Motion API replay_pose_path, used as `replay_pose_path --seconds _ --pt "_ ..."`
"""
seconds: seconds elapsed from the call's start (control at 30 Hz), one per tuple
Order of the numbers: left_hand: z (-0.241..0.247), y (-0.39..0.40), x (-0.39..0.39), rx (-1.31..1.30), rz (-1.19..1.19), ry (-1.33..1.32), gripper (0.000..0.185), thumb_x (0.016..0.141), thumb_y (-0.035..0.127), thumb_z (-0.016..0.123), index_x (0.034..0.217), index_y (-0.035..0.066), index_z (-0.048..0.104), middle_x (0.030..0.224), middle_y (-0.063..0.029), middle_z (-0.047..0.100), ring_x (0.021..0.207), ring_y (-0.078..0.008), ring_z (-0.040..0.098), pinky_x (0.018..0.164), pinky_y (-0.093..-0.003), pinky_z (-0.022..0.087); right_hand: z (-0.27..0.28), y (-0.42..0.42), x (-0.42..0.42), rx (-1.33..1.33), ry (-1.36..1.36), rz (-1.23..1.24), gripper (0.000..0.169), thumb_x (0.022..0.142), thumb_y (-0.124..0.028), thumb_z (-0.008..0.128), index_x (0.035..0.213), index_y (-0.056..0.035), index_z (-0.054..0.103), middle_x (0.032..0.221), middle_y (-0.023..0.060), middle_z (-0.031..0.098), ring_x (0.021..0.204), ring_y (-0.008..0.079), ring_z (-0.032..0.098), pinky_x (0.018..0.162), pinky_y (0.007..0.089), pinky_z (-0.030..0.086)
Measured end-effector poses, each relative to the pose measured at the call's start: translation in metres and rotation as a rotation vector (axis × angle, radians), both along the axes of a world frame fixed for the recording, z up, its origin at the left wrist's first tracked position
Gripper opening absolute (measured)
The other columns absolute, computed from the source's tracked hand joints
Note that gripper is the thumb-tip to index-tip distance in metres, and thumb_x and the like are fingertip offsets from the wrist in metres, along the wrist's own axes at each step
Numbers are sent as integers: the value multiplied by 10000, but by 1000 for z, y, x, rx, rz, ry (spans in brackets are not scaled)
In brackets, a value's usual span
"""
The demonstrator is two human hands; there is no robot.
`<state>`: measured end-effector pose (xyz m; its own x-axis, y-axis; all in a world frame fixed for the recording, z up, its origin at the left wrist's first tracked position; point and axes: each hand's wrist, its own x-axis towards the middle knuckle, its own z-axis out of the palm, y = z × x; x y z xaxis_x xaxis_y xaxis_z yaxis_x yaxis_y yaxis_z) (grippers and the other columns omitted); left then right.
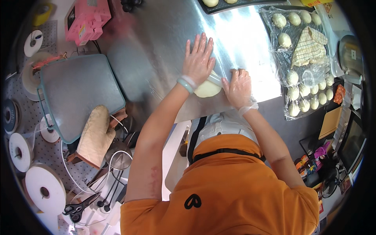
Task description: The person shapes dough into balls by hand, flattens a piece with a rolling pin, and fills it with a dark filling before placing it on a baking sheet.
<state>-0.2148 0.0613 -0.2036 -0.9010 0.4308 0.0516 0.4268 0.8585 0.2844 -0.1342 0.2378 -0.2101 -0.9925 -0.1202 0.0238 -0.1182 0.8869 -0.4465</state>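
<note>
A flattened piece of pale dough (208, 89) lies near the edge of the metal worktop (164, 58). Across its upper part runs a narrow, pale rolling pin (215, 79), seen only between the hands. My left hand (199, 58) rests flat over the pin's left end, fingers stretched forward; a pale green bangle (185, 85) circles that wrist. My right hand (238, 86) is at the other end of the pin, its fingers bent over it. Clear glove plastic bunches at the right wrist. Both pin ends are hidden under the hands.
Film-covered trays of round dough balls (293, 77) are at the right, with a checked cloth (310, 48). Another dark tray (217, 10) is at the top. On the left are a pink device (88, 20), a teal-edged board (79, 85), an oven mitt (97, 135) and scissors (79, 208).
</note>
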Motion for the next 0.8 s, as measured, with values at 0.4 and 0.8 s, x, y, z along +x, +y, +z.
replay_pose_path --seconds 0.4,0.8 --pt "-8 30 -66 166 -11 85 623 951 330 469 1450 -12 316 1519 -235 277 1417 -386 242 1159 -508 155 12 25 -11 -128 -98 258 349 784 -166 693 1053 1 545 987 173 521 922 356 532 831 427 457" --pt "-11 -23 -18 34 -483 30 600 946 327 475 1477 87 330 1552 -152 260 1434 -342 230 1155 -518 157 14 -67 71 -61 -118 -112 650 794 -304 693 1269 67 451 1240 221 486 1112 380 479 971 498 362"
